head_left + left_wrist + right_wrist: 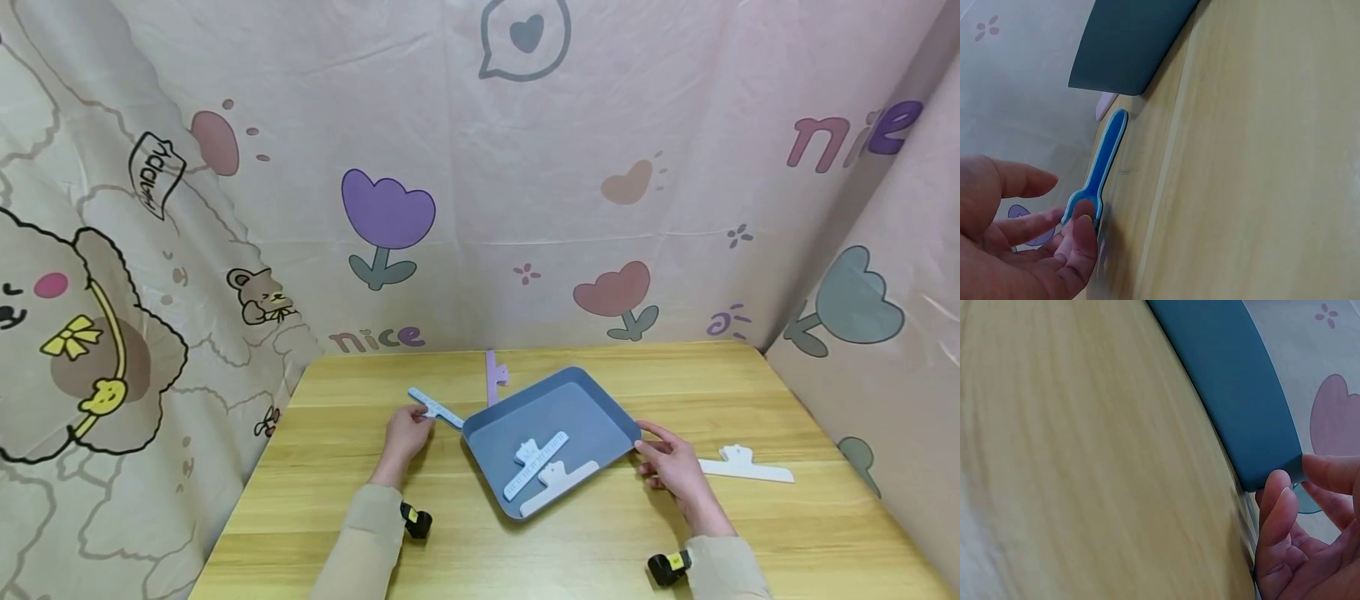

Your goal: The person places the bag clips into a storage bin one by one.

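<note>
The left hand [407, 437] pinches a blue clip [446, 415] by its wider middle part, with the thumb and one finger close together on it and another finger held off it. The blue clip has small marks along it like a ruler. Its far end points away from the left hand, toward the big blue-grey tray [573, 404], and is just beside the tray's corner; I cannot tell if they touch. The tray sits between the two hands on the wooden table [592, 554]. The right hand [675, 471] has hold of the corner of the tray nearest to it, with its fingers a little bent, some on each side of that corner. In the tray, between the hands, I see a pale blue clip [546, 454] and a white clip [566, 486] lying close by each other, both slanting the same way. A purple clip [491, 379] lies beyond the tray, farther off than the left hand and to its right. Another long white clip [750, 471] lies on the table just to the right of the right hand. Behind it all, past both hands, hangs a pale cloth [487, 292] with flowers on it.
</note>
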Demonstrator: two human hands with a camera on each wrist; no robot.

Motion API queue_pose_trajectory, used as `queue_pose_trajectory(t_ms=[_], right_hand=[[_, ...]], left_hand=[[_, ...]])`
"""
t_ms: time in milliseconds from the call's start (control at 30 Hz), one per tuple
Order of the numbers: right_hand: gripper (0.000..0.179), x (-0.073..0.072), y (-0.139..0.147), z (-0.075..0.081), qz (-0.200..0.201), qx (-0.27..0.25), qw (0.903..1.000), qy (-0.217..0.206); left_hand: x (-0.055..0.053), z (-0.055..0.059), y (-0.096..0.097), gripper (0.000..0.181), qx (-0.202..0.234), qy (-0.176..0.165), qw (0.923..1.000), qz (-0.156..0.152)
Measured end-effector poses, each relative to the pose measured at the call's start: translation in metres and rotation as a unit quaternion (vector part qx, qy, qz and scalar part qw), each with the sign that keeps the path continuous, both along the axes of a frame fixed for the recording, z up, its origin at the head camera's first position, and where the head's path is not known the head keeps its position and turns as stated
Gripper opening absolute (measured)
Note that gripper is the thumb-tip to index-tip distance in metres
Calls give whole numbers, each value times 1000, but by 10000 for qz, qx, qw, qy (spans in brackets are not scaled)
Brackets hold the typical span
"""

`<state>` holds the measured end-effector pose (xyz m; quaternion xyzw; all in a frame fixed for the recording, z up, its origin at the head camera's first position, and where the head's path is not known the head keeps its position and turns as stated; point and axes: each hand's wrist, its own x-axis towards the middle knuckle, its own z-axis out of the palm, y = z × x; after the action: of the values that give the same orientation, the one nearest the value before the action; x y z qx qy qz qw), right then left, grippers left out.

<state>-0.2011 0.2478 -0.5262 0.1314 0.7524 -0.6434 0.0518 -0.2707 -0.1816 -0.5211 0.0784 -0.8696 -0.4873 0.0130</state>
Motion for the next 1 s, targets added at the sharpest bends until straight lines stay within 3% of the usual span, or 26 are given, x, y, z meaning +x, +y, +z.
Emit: queue_pose_trajectory(t_ms=[633,1000], right_hand=[[49,-1,0,-1,-17,-34,10000,21],[49,-1,1,-2,-10,-60,10000,-9]], left_hand=[[4,4,-6,27,620,18,9965,562],[4,3,-7,27,340,245,9949,914]])
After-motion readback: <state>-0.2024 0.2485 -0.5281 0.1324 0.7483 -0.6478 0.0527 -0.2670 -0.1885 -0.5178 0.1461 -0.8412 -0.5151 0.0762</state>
